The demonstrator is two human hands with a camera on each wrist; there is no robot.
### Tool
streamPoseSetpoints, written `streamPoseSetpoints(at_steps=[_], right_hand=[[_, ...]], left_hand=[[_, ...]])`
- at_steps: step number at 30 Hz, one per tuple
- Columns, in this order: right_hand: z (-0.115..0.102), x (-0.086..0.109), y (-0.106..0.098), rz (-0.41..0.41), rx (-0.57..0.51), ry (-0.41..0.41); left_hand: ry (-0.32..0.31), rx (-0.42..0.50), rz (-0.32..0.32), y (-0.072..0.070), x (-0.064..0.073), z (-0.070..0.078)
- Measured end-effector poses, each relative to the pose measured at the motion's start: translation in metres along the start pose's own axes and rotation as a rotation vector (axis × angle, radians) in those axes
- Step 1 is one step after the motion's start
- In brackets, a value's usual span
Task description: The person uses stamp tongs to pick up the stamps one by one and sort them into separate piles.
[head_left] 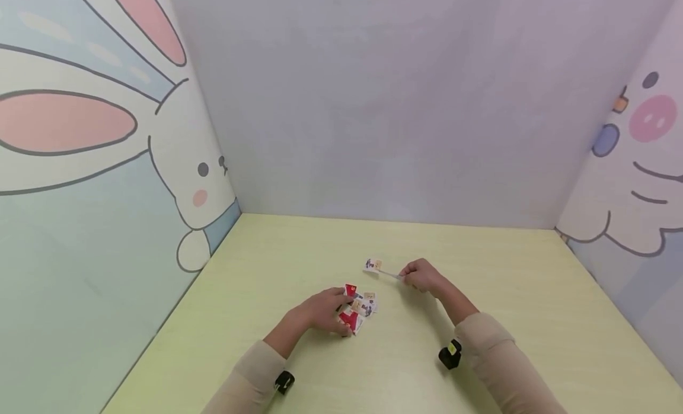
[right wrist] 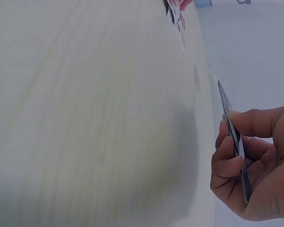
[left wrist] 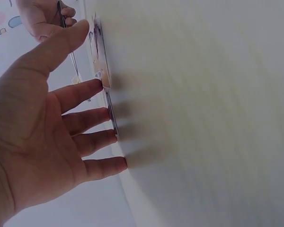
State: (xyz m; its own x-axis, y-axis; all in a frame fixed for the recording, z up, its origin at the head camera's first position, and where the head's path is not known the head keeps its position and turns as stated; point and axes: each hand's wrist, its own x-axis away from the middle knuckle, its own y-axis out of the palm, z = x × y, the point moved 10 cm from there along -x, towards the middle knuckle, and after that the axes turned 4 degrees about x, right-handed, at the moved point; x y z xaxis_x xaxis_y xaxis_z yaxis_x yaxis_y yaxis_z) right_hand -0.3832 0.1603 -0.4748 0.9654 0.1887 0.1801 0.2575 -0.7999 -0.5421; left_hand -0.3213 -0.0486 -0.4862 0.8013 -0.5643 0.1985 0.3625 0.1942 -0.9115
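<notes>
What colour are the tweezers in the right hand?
The tweezers are silvery grey, with darker shading; they show best in the right wrist view.

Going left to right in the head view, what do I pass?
Rabbit drawing → left grip → card pile → tweezers → right grip → pig drawing. The lone card overlaps the pile's span, so it's left out.
</notes>
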Motion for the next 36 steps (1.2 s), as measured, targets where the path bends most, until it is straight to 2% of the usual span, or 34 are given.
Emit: streamPoseSetpoints(at_steps=[10,19,23,36], right_hand=[[-0.008,-0.027,0.006,0.028,0.028,-0.02],[-0.003,-0.042,0.017,0.059,0.007,0.027],[0.003,-0.046,0.023,0.061,0.007,0.066],[0.0,-0.041,0.021,0.064,0.027,0.086]], left_hand=[[0.019,0.018,0.011,-0.004,-0.001,0.001],[0.009,0.022,0.002,0.0,-0.001,0.001],[0.018,0.013,-0.003,0.0,-0.001,0.002],[0.043,-0.014,-0.011,-0.009,-0.001,0.006]])
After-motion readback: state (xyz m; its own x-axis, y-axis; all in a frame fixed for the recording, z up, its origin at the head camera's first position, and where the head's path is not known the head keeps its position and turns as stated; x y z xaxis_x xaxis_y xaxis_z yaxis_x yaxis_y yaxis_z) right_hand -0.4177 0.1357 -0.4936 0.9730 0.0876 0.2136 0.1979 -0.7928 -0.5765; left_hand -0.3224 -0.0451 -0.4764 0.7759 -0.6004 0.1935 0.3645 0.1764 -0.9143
